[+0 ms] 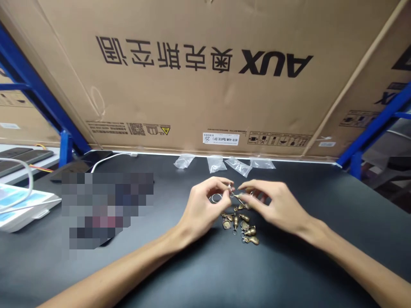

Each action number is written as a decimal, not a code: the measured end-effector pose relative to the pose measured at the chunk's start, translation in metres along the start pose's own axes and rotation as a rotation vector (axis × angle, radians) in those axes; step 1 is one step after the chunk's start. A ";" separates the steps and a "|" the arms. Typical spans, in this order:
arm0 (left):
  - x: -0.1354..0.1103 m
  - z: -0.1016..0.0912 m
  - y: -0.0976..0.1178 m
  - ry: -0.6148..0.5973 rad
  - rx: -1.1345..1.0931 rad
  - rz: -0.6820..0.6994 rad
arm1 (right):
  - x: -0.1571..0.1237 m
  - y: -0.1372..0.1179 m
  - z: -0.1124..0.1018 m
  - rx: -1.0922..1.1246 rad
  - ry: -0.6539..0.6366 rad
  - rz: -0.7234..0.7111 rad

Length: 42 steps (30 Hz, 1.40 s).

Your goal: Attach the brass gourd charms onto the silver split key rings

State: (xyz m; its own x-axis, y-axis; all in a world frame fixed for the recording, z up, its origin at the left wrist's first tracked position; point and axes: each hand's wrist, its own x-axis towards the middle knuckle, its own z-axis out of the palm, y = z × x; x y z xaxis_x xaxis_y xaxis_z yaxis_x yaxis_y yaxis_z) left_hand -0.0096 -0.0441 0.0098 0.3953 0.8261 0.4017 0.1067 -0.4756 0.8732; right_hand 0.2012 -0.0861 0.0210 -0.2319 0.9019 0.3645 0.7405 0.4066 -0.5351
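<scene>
My left hand (205,204) and my right hand (272,203) meet above the black table top (205,273), fingertips nearly touching. The left thumb and forefinger pinch a small silver clasp or ring (230,188). A silver key ring (216,197) shows under the left fingers. The right fingers pinch a small bronze charm (241,196) next to that clasp. Below both hands lies a loose cluster of several bronze charms (242,224) on the table.
Several small clear plastic bags (224,163) lie along the table's far edge. A big cardboard box (205,72) with AUX printed on it stands behind. A blurred patch (102,205), a white cable (109,157) and a white-and-blue object (22,205) are at left. Blue shelf posts (369,137) flank the box.
</scene>
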 end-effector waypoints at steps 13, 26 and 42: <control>0.004 -0.006 -0.014 -0.026 -0.142 -0.169 | 0.007 0.042 -0.016 -0.321 -0.205 -0.110; 0.004 -0.005 -0.015 -0.048 -0.122 -0.164 | 0.008 0.049 -0.014 -0.409 -0.192 -0.138; 0.003 -0.004 -0.009 -0.037 -0.045 -0.087 | 0.007 0.046 -0.015 -0.501 -0.209 -0.100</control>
State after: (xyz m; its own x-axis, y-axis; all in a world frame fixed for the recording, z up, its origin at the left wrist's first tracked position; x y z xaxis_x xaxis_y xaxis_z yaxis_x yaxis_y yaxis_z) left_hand -0.0130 -0.0359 0.0039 0.4196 0.8517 0.3140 0.1011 -0.3876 0.9163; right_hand 0.2435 -0.0634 0.0106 -0.3993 0.8928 0.2086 0.9062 0.4189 -0.0583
